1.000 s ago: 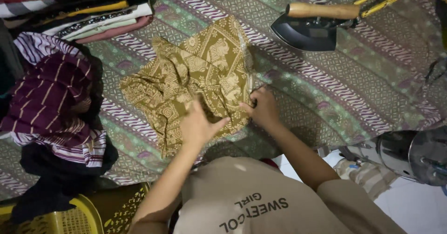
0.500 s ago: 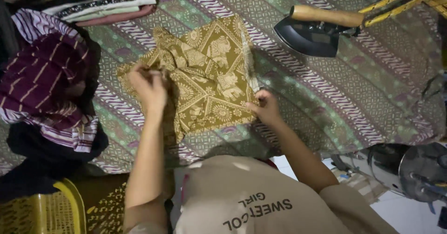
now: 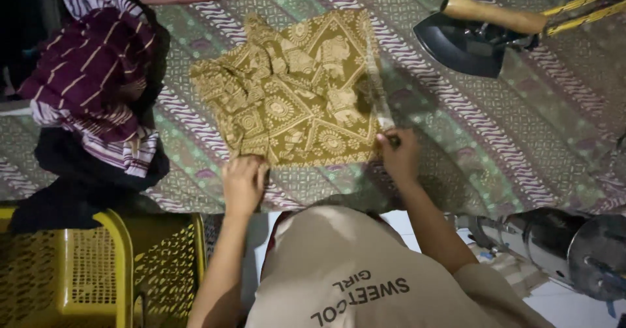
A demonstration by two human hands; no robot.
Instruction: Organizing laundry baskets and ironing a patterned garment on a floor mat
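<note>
On the patterned mat (image 3: 495,126), left hand (image 3: 244,183) and right hand (image 3: 399,155) pinched the olive batik cloth (image 3: 293,100)'s near corners, smoothing step, iron (image 3: 473,38) unused.

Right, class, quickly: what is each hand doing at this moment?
Left hand: closed on the near edge of the olive-gold patterned cloth.
Right hand: closed, pinching that cloth's near right corner.

Dim, warm light from above, murky corners, soft grainy focus, dark shadows beside the clothes
</note>
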